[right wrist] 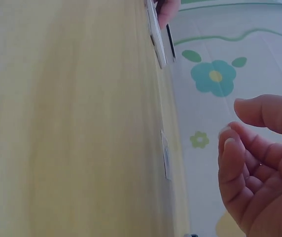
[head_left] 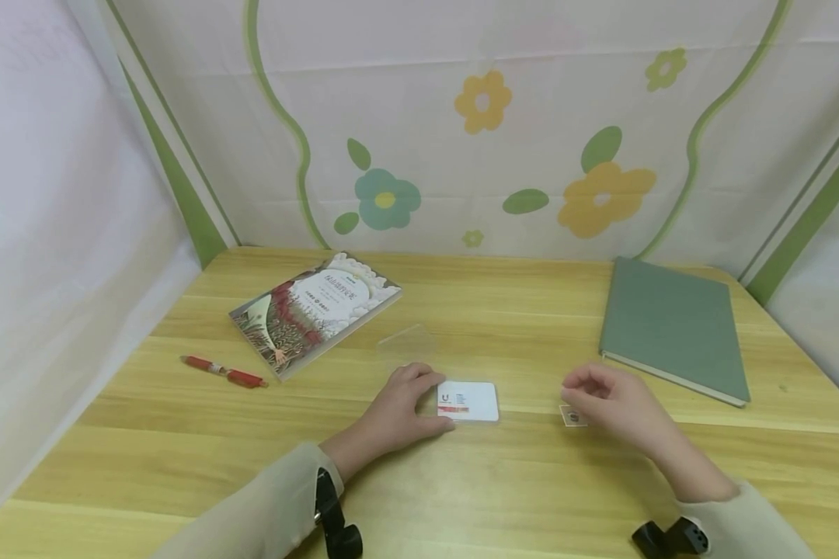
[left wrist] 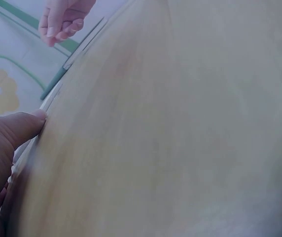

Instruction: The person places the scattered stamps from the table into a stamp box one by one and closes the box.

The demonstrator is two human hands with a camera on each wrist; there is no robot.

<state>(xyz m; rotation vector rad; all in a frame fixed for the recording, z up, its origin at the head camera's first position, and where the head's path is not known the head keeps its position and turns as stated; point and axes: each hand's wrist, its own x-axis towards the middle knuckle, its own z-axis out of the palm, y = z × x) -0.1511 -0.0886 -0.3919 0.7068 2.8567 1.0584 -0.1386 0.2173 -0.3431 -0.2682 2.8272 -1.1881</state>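
While gripping the U-logo business card by its nine-o'clock end with the left hand, presumably against sliding, holds the right hand at three o'clock, thumb apart from fingertips, above a picture card on the worktop.

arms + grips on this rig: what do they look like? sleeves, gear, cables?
Left grip and right grip are bare human hands, no gloves or rings visible. Left sleeve and right sleeve are long, plain pale beige. Each wrist wears a black device with a rounded end: left device, right device. No cables or readable markings visible.
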